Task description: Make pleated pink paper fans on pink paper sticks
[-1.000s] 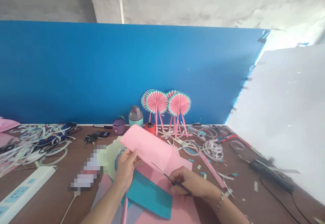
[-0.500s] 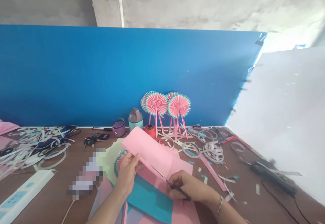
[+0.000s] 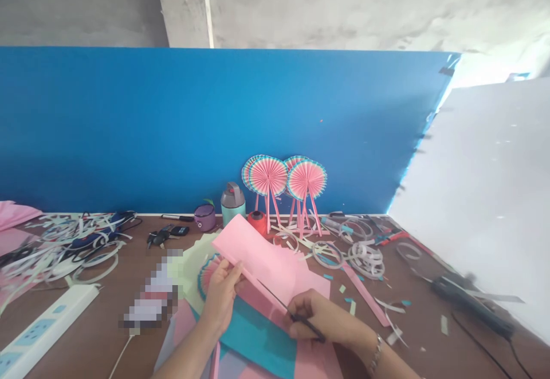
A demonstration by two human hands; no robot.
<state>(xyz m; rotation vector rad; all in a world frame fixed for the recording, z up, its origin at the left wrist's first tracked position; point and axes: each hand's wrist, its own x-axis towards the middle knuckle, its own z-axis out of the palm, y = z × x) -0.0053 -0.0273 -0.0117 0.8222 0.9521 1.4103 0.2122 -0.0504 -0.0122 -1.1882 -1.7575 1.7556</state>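
Observation:
My left hand (image 3: 222, 293) pinches the left edge of a pink paper sheet (image 3: 262, 253), lifted and curved above the pile. In my right hand (image 3: 315, 316) are dark-handled scissors (image 3: 303, 320), their blades lying along the sheet's near edge. Whether the blades are parted I cannot tell. Beneath the sheet lies blue paper (image 3: 258, 333), with a pleated paper rosette (image 3: 205, 279) partly hidden behind my left hand. Pale green paper (image 3: 184, 273) sticks out to the left.
Several pleated paper fans (image 3: 307, 180) lean against the blue partition (image 3: 172, 127). Near them stand a teal bottle (image 3: 233, 207), a purple pot (image 3: 204, 217) and a red roll (image 3: 256, 221). A power strip (image 3: 47, 327) lies left, a black tool (image 3: 472, 304) right, with paper strips (image 3: 366, 259) scattered about.
The whole view has shifted slightly, so things sit a little farther right. Both hands keep their hold, and the scissors stay at the sheet's near edge.

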